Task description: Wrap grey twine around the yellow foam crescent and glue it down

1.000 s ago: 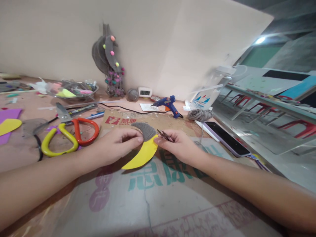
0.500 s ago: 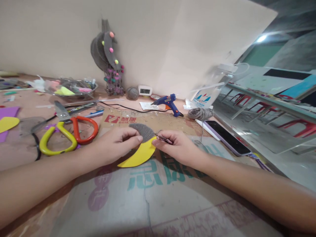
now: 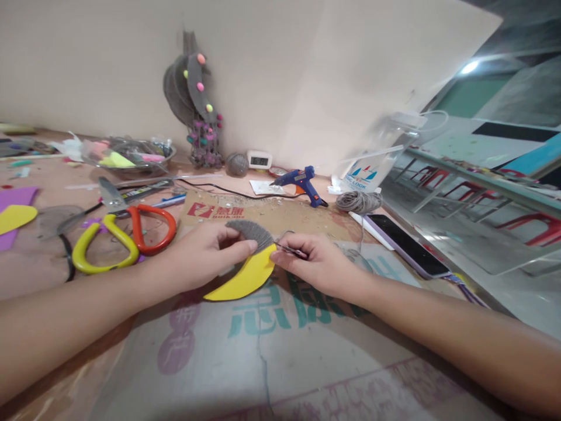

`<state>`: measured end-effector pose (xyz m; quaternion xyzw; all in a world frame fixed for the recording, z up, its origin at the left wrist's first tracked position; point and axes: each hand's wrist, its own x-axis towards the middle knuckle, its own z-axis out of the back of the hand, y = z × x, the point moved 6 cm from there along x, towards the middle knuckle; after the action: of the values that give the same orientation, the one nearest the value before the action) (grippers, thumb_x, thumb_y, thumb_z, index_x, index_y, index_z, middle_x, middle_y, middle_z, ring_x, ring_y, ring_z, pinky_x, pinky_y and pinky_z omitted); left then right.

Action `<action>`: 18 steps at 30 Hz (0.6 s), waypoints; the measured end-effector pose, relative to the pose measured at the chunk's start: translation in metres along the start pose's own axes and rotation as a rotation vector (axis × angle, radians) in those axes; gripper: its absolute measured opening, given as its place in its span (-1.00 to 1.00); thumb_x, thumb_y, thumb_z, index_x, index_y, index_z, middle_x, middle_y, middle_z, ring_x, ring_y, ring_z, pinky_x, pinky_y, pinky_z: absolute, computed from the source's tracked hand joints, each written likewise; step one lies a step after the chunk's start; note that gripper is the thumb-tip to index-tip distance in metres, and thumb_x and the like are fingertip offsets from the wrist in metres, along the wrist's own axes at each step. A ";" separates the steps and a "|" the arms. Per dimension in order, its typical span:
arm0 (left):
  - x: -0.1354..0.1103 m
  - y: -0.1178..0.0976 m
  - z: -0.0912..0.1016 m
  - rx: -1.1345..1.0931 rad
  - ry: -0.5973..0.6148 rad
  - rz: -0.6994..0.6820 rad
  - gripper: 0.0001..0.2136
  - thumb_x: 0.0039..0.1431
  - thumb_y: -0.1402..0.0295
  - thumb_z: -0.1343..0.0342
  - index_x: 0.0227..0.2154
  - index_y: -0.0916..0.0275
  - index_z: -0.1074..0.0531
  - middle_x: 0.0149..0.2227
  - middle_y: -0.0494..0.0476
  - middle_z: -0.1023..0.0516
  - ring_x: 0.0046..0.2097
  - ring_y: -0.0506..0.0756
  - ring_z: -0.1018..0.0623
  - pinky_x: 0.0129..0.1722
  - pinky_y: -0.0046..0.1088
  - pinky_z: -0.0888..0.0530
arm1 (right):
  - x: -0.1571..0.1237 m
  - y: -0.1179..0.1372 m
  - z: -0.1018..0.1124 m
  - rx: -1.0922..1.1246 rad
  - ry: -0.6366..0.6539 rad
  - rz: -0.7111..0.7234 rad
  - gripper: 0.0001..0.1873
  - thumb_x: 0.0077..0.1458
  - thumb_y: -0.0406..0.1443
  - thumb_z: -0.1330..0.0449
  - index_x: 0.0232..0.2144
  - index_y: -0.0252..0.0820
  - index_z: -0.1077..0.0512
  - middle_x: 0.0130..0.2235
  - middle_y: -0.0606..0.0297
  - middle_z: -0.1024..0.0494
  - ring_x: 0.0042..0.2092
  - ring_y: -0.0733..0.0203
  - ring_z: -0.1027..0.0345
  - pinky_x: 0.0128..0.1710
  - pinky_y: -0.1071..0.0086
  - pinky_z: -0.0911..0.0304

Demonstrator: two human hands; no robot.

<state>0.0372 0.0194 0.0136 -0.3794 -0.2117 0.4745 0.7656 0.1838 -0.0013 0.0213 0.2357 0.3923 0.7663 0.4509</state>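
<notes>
The crescent point(image 3: 246, 273) has swung leftward beneath my left hand point(image 3: 214, 252), pinched, seemingly steady for the tool point(image 3: 298, 252) my right hand point(image 3: 319, 262) grips.

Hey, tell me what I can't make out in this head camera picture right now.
Head view, left grip: fingertips under the yellow-and-gray crescent, hidden by it.
Head view, slim dark tool: partly covered by the fingers of the right grip, so its kind is unclear.
Head view, white clock: digits too small and blurred to read.
Head view, yellow piece and purple sheet: cut off by the left edge.
</notes>
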 end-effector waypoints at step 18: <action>0.000 -0.003 0.003 -0.196 -0.051 -0.017 -0.72 0.10 0.19 0.02 -0.58 0.26 -0.36 -0.59 -0.04 -0.39 -0.54 -0.06 -0.33 -0.58 -0.57 -0.23 | -0.019 0.019 0.020 -0.431 -0.229 0.378 -0.69 0.16 -0.14 0.02 -0.19 -0.26 -0.30 -0.34 0.25 -0.40 -0.37 0.30 -0.23 -0.38 0.43 -0.14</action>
<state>0.0369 0.0200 0.0177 -0.4385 -0.2797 0.4544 0.7232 0.1973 -0.0161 0.0483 0.2882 0.1163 0.8706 0.3813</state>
